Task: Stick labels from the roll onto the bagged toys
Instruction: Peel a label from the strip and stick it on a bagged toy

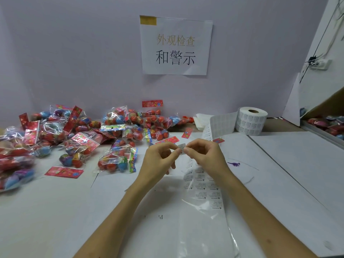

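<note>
Over the middle of the desk, pinching one label between fingertips of left hand and right hand, apart from bagged toys along the far-left edge. Could fold onto itself or cling to skin through loose handling.

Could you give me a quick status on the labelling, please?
Left hand and right hand pinch one label. Label strip under right wrist. Nearest bagged toy just left, nothing between.

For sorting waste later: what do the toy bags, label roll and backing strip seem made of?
Toy bags: clear glossy plastic film, crinkled with glints. Label roll: matte white paper, brownish core, probably cardboard. Backing strip: shiny, see-through, likely plastic or glassine. The pinched label: seemingly the same paper.
</note>
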### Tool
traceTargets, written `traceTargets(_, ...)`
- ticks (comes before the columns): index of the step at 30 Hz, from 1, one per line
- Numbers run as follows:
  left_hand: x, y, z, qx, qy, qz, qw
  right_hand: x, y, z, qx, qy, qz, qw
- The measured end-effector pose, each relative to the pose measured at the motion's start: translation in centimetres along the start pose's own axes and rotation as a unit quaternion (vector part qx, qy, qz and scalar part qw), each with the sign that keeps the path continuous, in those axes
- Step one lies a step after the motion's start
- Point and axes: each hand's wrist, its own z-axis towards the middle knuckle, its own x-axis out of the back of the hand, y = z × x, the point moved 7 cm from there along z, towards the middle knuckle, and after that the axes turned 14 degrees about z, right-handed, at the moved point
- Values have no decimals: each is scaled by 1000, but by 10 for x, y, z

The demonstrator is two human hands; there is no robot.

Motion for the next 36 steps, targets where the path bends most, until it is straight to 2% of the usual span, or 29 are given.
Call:
traceTargets(3,1,0,-1,0,15,18,1000,0,-4,0,20,1,0,1000)
traceTargets(7,15,-2,2,9,82,48,995,0,-3,0,17,10,9,1000)
traceTargets(12,46,-30,5,110,172,98,974,2,8,4,-47,-3,45,998)
traceTargets(15,48,-44,6,143,147,135,969,-5,15,3,-80,-26,55,995)
traceTargets(17,41,-52,6,170,89,193,962,-11,19,1,-99,-46,49,993)
traceTargets(19,33,-59,3,197,27,288,937,-13,24,-1,-116,-46,39,991)
traceTargets(21,30,-60,0,202,5,372,906,-12,29,-2,-128,-33,7,991)
traceTargets(23,30,-60,0,200,6,377,904,-12,31,-4,-131,-33,-45,990)
traceTargets(25,28,-61,1,214,1,297,931,-14,34,-7,-141,-48,-79,986)
traceTargets(27,25,-59,1,242,3,165,956,-18,34,-9,-156,-65,-75,983)
traceTargets(29,24,-59,1,272,16,22,962,-22,32,-9,-160,-73,-42,984)
traceTargets(32,20,-59,-1,311,16,-185,932,-23,24,-9,-144,-74,3,987)
traceTargets(36,15,-59,0,321,-14,-291,901,-23,14,-8,-110,-74,51,990)
